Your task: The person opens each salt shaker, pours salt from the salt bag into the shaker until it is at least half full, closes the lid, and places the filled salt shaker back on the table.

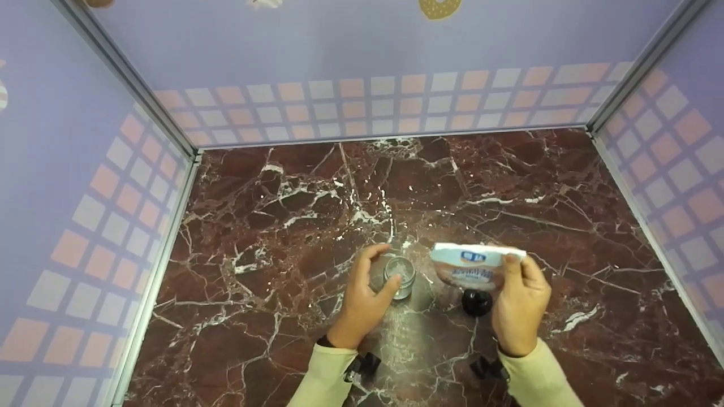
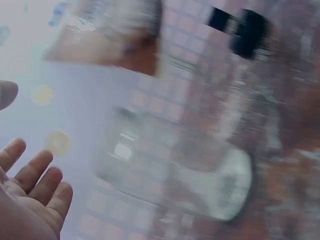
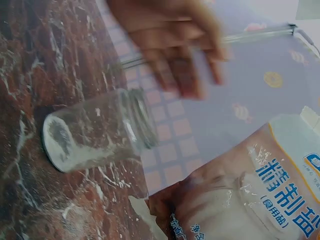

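Note:
A clear glass jar stands upright and uncapped on the marble-patterned table. White grains lie low inside it. My left hand hovers just left of the jar, fingers spread and thumb overlapping its rim in the head view; the right wrist view shows this hand apart from the glass, holding nothing. To the right, my right hand pinches the top corner of a bag of salt between thumb and fingers. The bag, brown and white with blue print, is raised beside the jar.
A round black object sits under the bag, near my right hand. White specks are scattered over the table beyond the jar. Purple panels with checked borders enclose the back and both sides. Small black devices sit at both wrists.

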### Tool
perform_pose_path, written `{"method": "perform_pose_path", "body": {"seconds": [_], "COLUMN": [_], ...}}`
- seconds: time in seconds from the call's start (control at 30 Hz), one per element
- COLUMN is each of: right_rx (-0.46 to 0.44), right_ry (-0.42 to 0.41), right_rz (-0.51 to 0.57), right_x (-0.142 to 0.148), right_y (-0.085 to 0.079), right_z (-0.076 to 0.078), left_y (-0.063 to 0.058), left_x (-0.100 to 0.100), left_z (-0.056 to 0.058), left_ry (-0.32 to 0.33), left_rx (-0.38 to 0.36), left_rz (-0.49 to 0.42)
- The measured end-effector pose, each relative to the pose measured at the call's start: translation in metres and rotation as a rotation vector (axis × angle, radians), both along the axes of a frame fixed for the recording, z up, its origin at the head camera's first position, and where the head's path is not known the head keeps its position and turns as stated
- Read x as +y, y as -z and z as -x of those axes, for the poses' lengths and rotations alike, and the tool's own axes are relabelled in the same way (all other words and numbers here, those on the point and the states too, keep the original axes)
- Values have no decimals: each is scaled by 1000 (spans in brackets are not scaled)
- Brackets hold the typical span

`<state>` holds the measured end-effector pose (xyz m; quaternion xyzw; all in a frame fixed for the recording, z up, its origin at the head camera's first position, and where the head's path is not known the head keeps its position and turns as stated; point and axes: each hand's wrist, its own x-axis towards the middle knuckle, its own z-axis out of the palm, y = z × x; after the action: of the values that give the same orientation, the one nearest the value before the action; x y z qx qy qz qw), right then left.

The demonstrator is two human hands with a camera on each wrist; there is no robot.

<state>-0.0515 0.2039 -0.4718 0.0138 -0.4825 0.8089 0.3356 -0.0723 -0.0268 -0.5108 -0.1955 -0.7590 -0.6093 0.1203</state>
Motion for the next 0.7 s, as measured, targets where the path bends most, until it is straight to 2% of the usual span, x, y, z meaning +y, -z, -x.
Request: {"method": "perform_pose_path", "body": {"seconds": [0.1,0.27,0.43,0.7], "right_rx": [4,13,55,31], "right_ry": [0,-6,-33,12], "right_rz": [-32,-110,-160,-276], "right_x": [-7,-14,-17,-16], "right_y": [3,9,16,28], "right_z": [-8,-17,-18,-18], "left_y": [-18,-35,-41,-36], "left_x": [4,9,14,14], "left_z": [-5,-12,-11,-6], "left_ry": [24,60,98,89], "left_rx": [113,225,231,226], "left_rz": [70,205,272,316]}}
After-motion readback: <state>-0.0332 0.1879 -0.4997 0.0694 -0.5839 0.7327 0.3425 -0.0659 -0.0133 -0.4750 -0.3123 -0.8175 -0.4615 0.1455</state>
